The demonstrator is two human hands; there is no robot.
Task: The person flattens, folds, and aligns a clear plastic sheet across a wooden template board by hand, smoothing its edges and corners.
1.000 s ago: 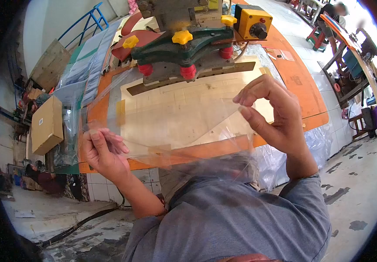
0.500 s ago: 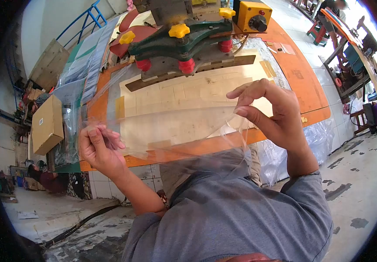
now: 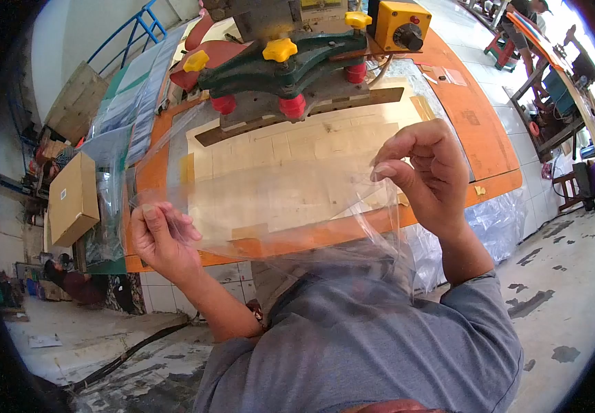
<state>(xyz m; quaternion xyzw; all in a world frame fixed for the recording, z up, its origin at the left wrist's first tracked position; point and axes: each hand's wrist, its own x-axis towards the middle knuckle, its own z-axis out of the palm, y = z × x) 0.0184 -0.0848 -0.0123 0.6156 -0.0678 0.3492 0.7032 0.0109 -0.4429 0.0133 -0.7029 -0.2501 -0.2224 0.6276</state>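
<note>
A clear plastic sheet (image 3: 290, 199) is stretched between my two hands above the worktable. My left hand (image 3: 165, 237) pinches its left end between thumb and fingers. At the other end my right hand (image 3: 427, 172) grips a corner between thumb and forefinger, the remaining fingers curled. The sheet's lower part hangs over the table's front edge and my lap. Beyond the hands stands a press machine with a green frame (image 3: 283, 65), yellow knobs and red fittings, its metal bar (image 3: 304, 113) over a cream work surface (image 3: 263, 151).
An orange table top (image 3: 480, 131) surrounds the cream surface. A yellow control box (image 3: 400, 27) with a dial sits at the back right. On the left are a cardboard box (image 3: 73, 199) and stacked plastic sheets (image 3: 122, 103). Plastic film (image 3: 497, 227) lies at right. A person (image 3: 531, 10) is far right.
My right hand has shifted slightly down and its fingers have curled in more. My left hand has moved a little right and down. The plastic sheet between them hangs lower.
</note>
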